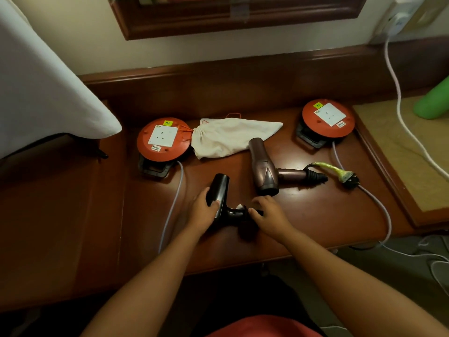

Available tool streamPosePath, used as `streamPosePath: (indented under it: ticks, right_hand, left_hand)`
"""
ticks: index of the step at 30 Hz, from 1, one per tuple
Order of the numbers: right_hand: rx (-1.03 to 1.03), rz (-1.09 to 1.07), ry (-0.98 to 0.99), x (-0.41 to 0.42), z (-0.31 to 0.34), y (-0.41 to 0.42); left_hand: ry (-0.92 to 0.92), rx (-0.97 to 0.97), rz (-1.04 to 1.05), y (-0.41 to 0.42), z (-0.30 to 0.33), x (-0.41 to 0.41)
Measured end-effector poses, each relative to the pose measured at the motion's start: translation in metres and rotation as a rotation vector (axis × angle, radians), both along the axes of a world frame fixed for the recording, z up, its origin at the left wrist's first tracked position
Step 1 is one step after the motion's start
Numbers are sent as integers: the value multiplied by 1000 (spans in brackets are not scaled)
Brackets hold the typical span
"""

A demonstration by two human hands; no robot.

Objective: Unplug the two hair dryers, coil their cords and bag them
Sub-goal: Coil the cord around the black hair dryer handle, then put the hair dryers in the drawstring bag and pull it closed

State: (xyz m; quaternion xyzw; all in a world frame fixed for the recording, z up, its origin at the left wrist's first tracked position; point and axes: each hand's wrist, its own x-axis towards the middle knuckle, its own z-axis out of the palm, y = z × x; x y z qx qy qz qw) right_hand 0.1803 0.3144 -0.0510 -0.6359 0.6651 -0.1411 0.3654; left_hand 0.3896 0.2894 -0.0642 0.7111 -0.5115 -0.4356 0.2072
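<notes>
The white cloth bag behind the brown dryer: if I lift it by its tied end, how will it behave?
The white cloth bag lies flat and wrinkled, so it would probably hang limp and feel light. Its neck is gathered by an orange drawstring, so it likely needs loosening first.

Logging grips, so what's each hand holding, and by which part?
Both hold the black hair dryer: left hand grips its barrel, right hand its cord-wrapped handle end.

Both hands' grip (202,210) (268,214) on black hair dryer (218,190), wooden desk (303,227).
</notes>
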Motion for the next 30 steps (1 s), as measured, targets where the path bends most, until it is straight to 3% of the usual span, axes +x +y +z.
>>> streamPosePath:
  ticks: [10,18,30]
  right_hand:
    - [-153,49,34,20,44,-40]
    - [-143,133,-2,47,51,-117]
    - [-101,165,57,69,11,-287]
  left_hand:
    - [65,-21,13,-19,40,5]
    - [-42,-61,30,-76,58,22]
    - [-148,102,310,-192,23,13]
